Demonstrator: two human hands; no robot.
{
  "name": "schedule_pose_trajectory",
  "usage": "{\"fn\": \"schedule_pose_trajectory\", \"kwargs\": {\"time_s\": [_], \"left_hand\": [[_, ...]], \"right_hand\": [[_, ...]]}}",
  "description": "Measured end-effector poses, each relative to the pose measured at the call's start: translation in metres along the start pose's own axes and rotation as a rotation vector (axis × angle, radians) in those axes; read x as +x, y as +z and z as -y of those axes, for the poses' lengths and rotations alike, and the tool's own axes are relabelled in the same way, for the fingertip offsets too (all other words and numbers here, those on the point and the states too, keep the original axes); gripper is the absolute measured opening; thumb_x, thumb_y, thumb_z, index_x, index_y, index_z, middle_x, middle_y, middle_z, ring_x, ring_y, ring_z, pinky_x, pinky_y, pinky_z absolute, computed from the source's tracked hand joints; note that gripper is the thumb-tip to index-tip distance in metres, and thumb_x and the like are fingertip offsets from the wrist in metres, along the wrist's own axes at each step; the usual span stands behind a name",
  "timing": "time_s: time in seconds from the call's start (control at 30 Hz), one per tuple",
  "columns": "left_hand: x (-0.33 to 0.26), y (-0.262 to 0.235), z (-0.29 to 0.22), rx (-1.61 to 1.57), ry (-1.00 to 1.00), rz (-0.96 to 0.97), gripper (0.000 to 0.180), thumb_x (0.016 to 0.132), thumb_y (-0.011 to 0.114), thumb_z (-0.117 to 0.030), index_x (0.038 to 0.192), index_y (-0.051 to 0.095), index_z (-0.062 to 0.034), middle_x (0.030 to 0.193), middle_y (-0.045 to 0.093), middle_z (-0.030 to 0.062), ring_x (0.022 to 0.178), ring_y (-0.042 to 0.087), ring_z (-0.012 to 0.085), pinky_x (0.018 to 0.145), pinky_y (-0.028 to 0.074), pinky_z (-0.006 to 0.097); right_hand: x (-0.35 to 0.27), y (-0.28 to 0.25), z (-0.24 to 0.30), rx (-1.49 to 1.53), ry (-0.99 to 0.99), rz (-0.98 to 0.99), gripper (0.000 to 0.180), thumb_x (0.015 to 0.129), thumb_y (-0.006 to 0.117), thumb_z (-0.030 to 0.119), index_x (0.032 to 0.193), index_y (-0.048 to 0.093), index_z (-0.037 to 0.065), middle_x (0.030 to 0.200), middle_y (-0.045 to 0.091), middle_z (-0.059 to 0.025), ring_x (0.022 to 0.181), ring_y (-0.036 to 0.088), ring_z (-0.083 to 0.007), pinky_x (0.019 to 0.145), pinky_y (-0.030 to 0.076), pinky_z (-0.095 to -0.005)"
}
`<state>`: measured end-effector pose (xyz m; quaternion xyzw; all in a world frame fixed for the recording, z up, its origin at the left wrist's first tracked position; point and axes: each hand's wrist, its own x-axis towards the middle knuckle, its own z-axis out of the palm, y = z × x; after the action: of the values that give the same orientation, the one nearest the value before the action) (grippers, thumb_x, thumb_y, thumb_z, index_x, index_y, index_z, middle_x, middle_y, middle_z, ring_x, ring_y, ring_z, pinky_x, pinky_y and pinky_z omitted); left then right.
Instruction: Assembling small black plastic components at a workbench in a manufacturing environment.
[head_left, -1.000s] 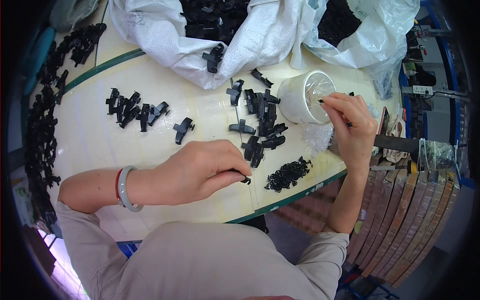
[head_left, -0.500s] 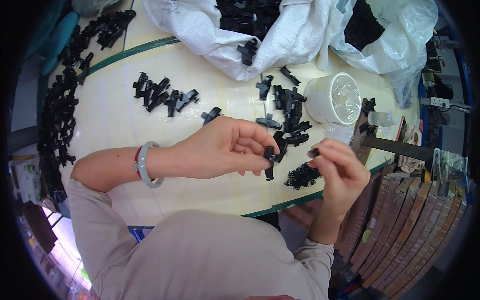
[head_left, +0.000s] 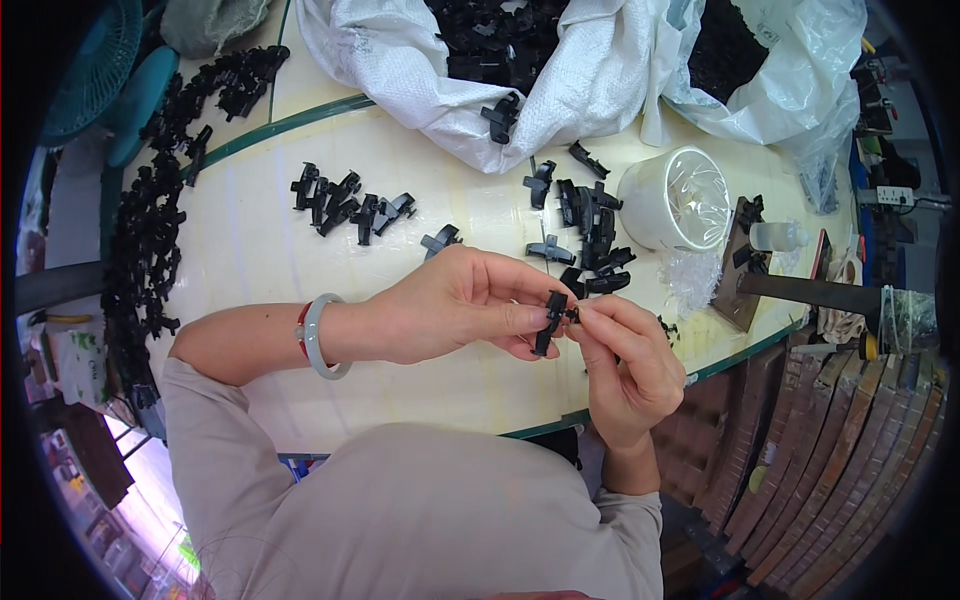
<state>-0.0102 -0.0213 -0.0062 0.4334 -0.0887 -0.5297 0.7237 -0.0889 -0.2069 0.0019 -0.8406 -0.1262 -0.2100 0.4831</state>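
Observation:
My left hand (head_left: 455,305) pinches a black plastic clip-like part (head_left: 548,325) between thumb and fingertips, held upright above the table. Close against its right side, my right hand (head_left: 635,365) grips a small black piece (head_left: 572,315) between thumb and forefinger; it seems to touch the larger part, though its exact shape is too small to tell. Behind my hands lie similar black parts (head_left: 597,225) in a loose heap, and one single part (head_left: 550,250) lies apart from them. The pile of small black rings (head_left: 668,328) is mostly hidden behind my right hand.
White woven sack (head_left: 400,80) of black parts at the back, clear plastic bag (head_left: 800,95) beside it. A white tub (head_left: 650,205), a small bottle (head_left: 778,237) and a dark metal bar (head_left: 800,292) stand right. Many black parts (head_left: 145,250) line the left edge.
My right hand has moved left with the small black piece, up to the part in my left hand. The view has shifted slightly, and my right hand now covers most of the rings.

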Motion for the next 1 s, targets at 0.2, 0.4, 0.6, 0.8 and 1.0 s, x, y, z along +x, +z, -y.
{"fn": "schedule_pose_trajectory", "kwargs": {"time_s": [0.2,0.4,0.6,0.8,1.0], "left_hand": [[0.000,-0.001,0.000,-0.019,0.001,-0.010,0.033,0.093,0.055,-0.010,0.124,0.053,-0.0006,0.107,0.065,0.0088,0.094,0.064,0.0135,0.084,0.054,0.028],[-0.002,0.000,0.002,0.118,0.062,-0.052,0.029,0.092,0.057,-0.007,0.120,0.057,0.0009,0.101,0.066,0.0091,0.090,0.065,0.0133,0.079,0.055,0.026],[-0.002,0.003,0.004,0.167,0.133,-0.076,0.026,0.090,0.057,-0.003,0.116,0.060,0.0033,0.100,0.066,0.0111,0.085,0.066,0.0134,0.075,0.055,0.025],[-0.006,0.001,0.000,0.255,0.103,-0.231,0.023,0.088,0.060,-0.002,0.110,0.062,0.0045,0.094,0.067,0.0085,0.077,0.065,0.0109,0.071,0.054,0.023],[-0.012,-0.018,-0.020,0.825,0.073,-0.424,0.022,0.085,0.059,0.004,0.108,0.061,0.0062,0.088,0.059,0.0035,0.075,0.060,0.0081,0.067,0.053,0.022]], "right_hand": [[0.002,0.000,-0.001,-0.015,-0.020,0.015,0.026,0.072,0.069,-0.011,0.097,0.065,-0.005,0.091,0.066,-0.0168,0.077,0.066,-0.0217,0.064,0.055,-0.0269],[0.003,-0.001,0.000,-0.048,-0.057,0.055,0.027,0.071,0.070,-0.012,0.097,0.066,-0.005,0.090,0.065,-0.0162,0.077,0.066,-0.0227,0.065,0.055,-0.0276],[-0.001,0.000,-0.001,-0.073,-0.099,0.049,0.027,0.071,0.070,-0.011,0.097,0.066,-0.006,0.091,0.065,-0.0164,0.077,0.066,-0.0239,0.065,0.055,-0.0279],[0.000,-0.001,-0.005,0.053,0.134,0.001,0.028,0.072,0.069,-0.011,0.099,0.066,-0.005,0.094,0.066,-0.0157,0.078,0.067,-0.0214,0.067,0.054,-0.0262],[-0.013,-0.065,-0.017,-0.247,0.243,-0.022,0.026,0.072,0.070,-0.007,0.098,0.066,-0.001,0.093,0.064,-0.0131,0.076,0.064,-0.0212,0.064,0.052,-0.0260]]}}
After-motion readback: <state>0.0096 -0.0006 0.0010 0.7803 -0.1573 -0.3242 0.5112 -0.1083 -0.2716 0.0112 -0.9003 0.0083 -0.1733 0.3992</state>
